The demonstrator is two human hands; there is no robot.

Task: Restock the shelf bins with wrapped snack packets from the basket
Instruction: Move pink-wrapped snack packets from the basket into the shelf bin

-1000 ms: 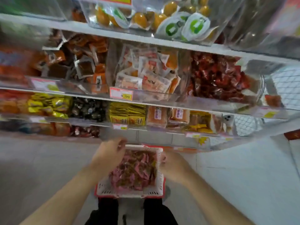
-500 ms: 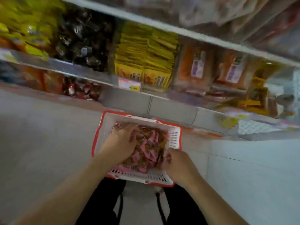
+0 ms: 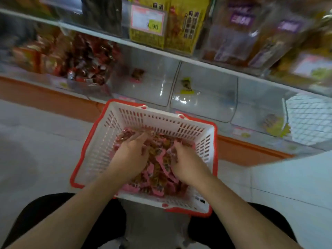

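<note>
A white basket with a red rim (image 3: 107,139) sits on the floor in front of the bottom shelf. It holds a heap of pink wrapped snack packets (image 3: 158,178). My left hand (image 3: 132,155) is dug into the left side of the heap, fingers curled around packets. My right hand (image 3: 186,164) presses into the right side, fingers closing on packets. Straight behind the basket, a clear shelf bin (image 3: 154,90) holds a single pink packet (image 3: 137,74).
A second clear bin (image 3: 212,97) to the right holds one yellow-labelled packet. A bin of red wrapped snacks (image 3: 86,58) stands at the left. Yellow packs and a price tag (image 3: 148,19) sit on the shelf above. My knees flank the basket's near edge.
The view has dropped and moved closer to the bottom shelf. Both hands have sunk deeper into the basket's packets and drawn toward each other.
</note>
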